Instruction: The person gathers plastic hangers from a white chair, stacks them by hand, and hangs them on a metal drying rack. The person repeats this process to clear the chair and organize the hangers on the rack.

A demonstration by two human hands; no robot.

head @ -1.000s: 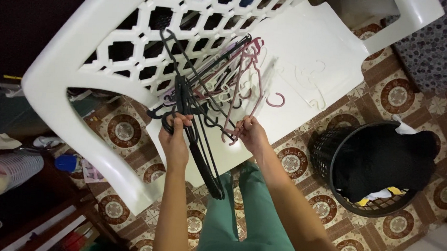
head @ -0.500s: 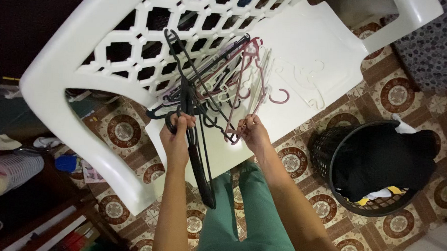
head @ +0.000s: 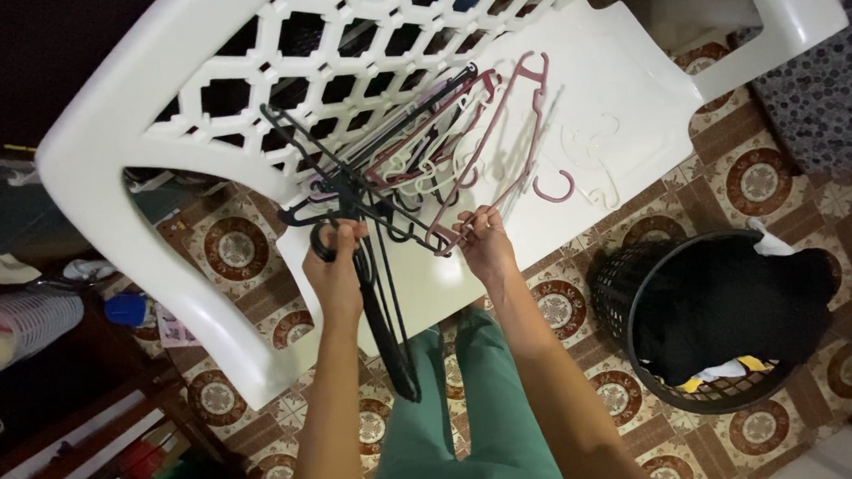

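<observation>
Left hand (head: pixel 335 265) clamping bunch of black hangers (head: pixel 377 294); right hand (head: pixel 487 246) pinching pink hanger (head: pixel 505 129), now swinging further right, probably working loose from tangle over white plastic chair (head: pixel 620 76).

A heap of hangers (head: pixel 419 164) lies on the seat of a chair (head: pixel 602 76), whose lattice back rises to the left. A laundry basket (head: pixel 716 320) stands on the floor (head: pixel 758 185) to the right of the chair, clothes (head: pixel 726 297) inside it. Near left, a low shelf (head: pixel 71 397) sits beside the chair leg.
</observation>
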